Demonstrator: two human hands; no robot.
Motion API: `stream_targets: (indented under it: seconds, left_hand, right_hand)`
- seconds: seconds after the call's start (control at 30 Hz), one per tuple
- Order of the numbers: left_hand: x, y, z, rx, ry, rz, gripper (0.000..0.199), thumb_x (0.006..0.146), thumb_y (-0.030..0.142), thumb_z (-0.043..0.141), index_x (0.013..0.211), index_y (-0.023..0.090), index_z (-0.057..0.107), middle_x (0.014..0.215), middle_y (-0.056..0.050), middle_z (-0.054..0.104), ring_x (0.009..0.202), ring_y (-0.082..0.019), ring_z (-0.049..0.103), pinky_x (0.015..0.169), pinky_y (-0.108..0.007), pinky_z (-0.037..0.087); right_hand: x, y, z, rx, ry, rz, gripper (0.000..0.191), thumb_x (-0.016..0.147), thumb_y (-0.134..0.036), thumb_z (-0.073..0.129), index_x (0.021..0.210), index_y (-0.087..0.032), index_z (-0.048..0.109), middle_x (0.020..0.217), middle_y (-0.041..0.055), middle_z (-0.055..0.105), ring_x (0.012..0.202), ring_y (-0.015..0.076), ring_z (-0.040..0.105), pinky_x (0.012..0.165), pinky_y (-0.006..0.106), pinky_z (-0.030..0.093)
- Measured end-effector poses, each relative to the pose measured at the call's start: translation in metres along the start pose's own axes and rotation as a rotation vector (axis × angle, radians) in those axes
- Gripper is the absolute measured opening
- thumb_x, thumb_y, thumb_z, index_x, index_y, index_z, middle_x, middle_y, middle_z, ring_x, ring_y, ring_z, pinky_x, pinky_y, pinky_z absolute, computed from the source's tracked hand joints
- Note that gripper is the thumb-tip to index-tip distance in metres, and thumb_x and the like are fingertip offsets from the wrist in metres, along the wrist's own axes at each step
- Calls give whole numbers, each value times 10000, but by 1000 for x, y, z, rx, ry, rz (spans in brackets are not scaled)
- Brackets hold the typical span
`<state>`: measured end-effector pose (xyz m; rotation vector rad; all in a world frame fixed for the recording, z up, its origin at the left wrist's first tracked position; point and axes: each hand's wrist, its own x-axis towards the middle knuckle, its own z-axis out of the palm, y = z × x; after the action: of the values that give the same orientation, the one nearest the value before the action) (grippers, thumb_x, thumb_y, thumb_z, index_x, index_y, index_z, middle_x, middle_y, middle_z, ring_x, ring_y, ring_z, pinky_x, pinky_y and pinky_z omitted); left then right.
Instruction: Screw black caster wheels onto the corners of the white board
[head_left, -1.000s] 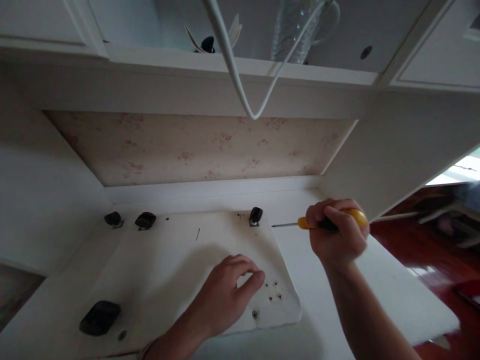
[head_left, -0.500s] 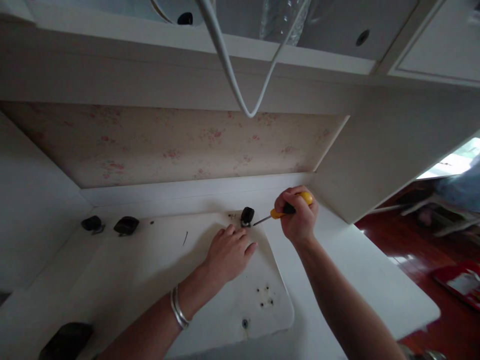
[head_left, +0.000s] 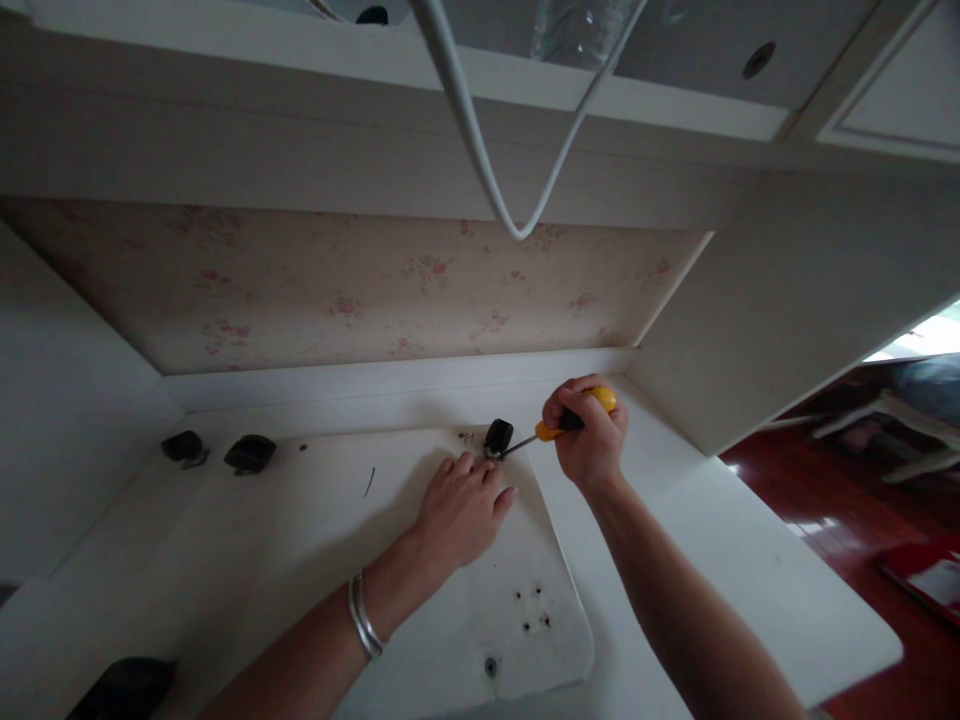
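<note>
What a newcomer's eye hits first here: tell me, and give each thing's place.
First, the yellow-and-black screwdriver in the right hand's grip, right of centre, its tip at the base of a small black fitting near the far right corner of the white panel. Next, the white cable dangling in a V at the top, its bend overlapping the flowered backboard.

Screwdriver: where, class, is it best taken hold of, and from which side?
The screwdriver is probably best held by its thick yellow-and-black handle, coming from the right, as the right hand does. The thin shaft slants down leftward to the black piece, with the left hand close by, leaving little room there.
</note>
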<state>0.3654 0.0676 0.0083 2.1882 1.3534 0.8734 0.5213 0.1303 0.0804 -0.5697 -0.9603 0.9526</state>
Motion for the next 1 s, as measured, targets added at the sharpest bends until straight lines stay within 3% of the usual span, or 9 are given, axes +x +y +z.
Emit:
stream_targets:
  seconds: [0.33, 0.57, 0.77, 1.0]
  left_hand:
    - [1, -2, 1, 234, 42, 127, 334, 998, 411, 453, 974, 196, 706, 1043, -147, 738, 968, -309, 604, 908, -456, 408]
    - [3, 5, -3, 499, -133, 84, 387, 1031, 399, 362, 1052, 179, 679, 1139, -96, 730, 1030, -306, 600, 873, -477, 450]
    - [4, 5, -4, 535, -128, 90, 385, 1035, 407, 363, 1016, 184, 677, 1060, -88, 743, 1012, -297, 609, 860, -471, 456]
    - [3, 0, -1, 515, -140, 90, 400, 1039, 402, 347, 1083, 174, 673, 1148, -89, 734, 1028, -304, 608, 865, -489, 458]
  right_hand:
    - [0, -1, 1, -22, 0, -10, 148, 686, -147, 696, 607, -210, 587, 492, -53, 548, 397, 98, 482, 387, 230, 366]
    - [0, -1, 2, -17, -2, -4, 139, 678, -153, 688, 608, -215, 585, 494, -58, 544, 390, 93, 475, 374, 222, 359]
    - [-1, 0, 1, -18, -1, 8, 149, 686, -160, 692, 604, -216, 580, 491, -56, 544, 395, 96, 472, 378, 227, 353]
    - [0, 2, 3, -36, -9, 29, 150, 678, -163, 689, 601, -216, 572, 492, -56, 539, 395, 99, 468, 378, 234, 344]
